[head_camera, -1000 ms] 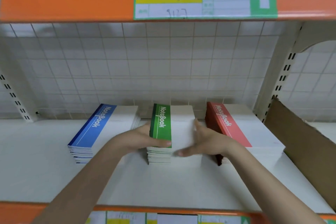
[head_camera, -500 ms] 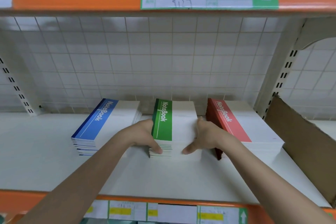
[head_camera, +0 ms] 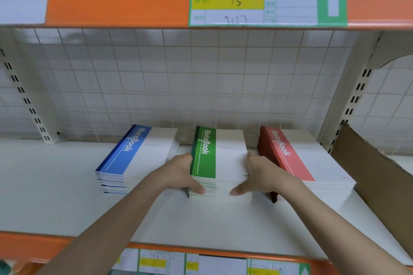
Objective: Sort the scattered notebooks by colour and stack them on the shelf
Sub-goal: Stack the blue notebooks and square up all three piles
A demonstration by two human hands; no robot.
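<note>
Sitting between both hands' grip (thumbs forward): green stack [head_camera: 218, 163]

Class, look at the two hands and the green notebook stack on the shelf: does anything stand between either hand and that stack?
Nothing visible does. The left hand grips the green notebook stack at its left side and the right hand at its right side, thumbs on the front edge. The blue stack and red stack sit apart, outside the hands.
</note>
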